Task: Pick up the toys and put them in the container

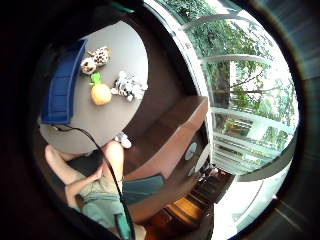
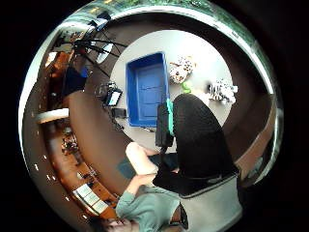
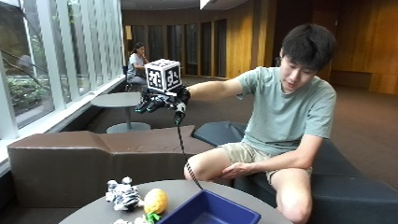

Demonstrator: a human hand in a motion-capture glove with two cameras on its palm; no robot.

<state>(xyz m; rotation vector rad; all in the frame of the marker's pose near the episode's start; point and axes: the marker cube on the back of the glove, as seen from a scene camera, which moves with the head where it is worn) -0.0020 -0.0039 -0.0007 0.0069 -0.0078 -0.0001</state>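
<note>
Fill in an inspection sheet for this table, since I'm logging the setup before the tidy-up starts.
Surface: round grey table, bare patches between things.
Job's things: blue container holding nothing visible; on the table beside it, a striped plush toy, an orange-and-green plush and a spotted plush.
Clutter: nothing seen.
Grip: gloved right hand raised high above the table, fingers loosely curled, holding nothing.
Cables: black cable hanging from the glove.
Surroundings: brown bench, windows, a second small table.
</note>
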